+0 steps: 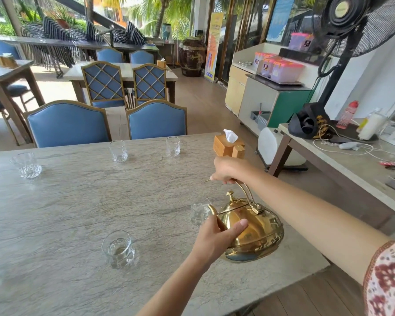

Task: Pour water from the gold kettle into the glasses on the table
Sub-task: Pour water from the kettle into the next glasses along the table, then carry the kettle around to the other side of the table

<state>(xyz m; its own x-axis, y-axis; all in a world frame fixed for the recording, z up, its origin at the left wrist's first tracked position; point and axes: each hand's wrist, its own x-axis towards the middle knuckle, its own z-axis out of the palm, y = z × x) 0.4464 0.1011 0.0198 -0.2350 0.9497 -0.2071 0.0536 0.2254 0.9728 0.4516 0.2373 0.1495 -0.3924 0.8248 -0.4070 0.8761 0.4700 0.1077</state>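
The gold kettle (253, 229) is held up by its handle in the closed right hand (228, 169), while its belly is cupped by the left hand (217, 238). Its spout is pointed toward ten o'clock, just over the nearest glass (198, 213) on the tabletop (78, 213).

The kettle (253, 231) is polished gold with embossed scrollwork around its belly. The counter (78, 213) is grey stone streaked with darker veins. The glasses (119, 249) are clear with a moulded ripple pattern. The chairs (157, 120) are blue with gold frames. The tissue box (226, 145) is light brown wood. The sleeve (388, 279) is white with dark red flowers.
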